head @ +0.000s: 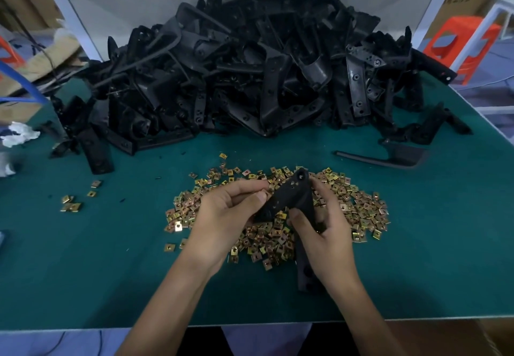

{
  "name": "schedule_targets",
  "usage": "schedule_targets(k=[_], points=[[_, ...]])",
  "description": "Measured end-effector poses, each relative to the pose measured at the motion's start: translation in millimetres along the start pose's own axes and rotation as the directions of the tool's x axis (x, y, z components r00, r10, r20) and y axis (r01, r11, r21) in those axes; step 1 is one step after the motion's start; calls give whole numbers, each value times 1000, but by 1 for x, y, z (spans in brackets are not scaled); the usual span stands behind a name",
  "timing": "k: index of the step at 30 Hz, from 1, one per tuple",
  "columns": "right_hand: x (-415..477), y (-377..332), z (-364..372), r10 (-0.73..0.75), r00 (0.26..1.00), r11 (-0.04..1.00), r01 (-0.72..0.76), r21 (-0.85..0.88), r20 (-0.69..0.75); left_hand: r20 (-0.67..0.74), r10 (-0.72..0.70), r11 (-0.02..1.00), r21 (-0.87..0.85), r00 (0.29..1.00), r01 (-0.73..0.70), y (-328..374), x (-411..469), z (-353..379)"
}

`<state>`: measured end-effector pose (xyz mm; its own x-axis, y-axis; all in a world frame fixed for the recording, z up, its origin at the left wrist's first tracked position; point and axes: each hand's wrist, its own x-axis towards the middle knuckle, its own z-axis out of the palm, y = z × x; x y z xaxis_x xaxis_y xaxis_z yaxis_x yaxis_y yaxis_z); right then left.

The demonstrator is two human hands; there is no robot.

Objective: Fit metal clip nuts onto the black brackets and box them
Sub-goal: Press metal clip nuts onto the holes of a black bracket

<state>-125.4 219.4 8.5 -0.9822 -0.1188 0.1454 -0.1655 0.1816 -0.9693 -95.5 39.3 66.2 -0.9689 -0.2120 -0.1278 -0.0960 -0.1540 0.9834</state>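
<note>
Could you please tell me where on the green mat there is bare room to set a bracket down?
Bare mat lies right of the clip nuts, below the lone bracket. More lies front left, between the stray nuts and the left hand. The bracket pile crowds the back; the clip nuts crowd the centre.

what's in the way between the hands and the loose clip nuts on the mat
Nothing visible. The clip nuts lie loose on the green mat right under both hands. The left hand and right hand both grip one black bracket, so a hand must let go to pick a nut.
</note>
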Motion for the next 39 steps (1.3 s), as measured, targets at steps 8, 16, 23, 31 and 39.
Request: schedule_targets(k=[8,16,23,31,39], points=[[0,1,2,-5,1000,1000,5,-18,16,15,-8,999,40,1000,7,-2,-3,1],[1,-3,3,-2,1000,1000,2,-29,-24,-55,178,938,313,983,-152,-17,-19,17],[0,1,2,7,999,1000,-8,-26,-38,-124,244,919,347,962,-188,-21,-18,26],[0,0,3,5,999,999,-6,-33,-41,-94,212,937,302,973,-175,-23,-18,26],[-1,-3,2,9,999,1000,-10,-10,-35,-71,260,916,333,963,-223,-23,-19,24]])
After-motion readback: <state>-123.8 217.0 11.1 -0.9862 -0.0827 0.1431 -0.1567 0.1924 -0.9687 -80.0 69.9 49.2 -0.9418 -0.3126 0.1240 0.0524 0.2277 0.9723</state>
